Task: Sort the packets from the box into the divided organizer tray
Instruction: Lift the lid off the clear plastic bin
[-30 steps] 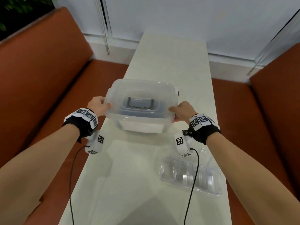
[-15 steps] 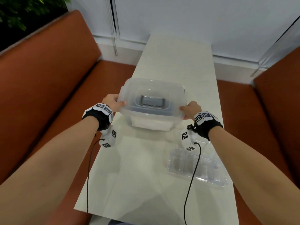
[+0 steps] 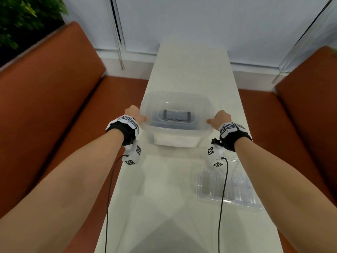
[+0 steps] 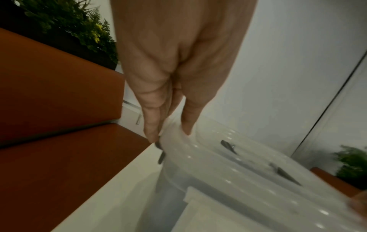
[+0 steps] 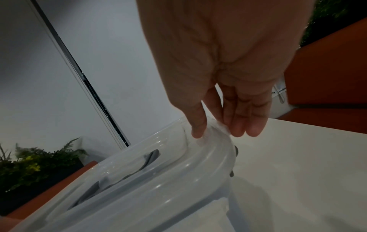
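Pinching the box (image 3: 176, 117) lid's opposite rims, left hand (image 3: 134, 115) and right hand (image 3: 221, 118) fingers (image 5: 198, 125) grasp it.

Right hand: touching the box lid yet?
Touching. In the right wrist view the right hand has its thumb on the lid top and fingers over the rim.

The clear box (image 3: 176, 114), lid on with a grey handle, sits mid-table. The clear divided tray (image 3: 228, 187) lies nearer, to its right.
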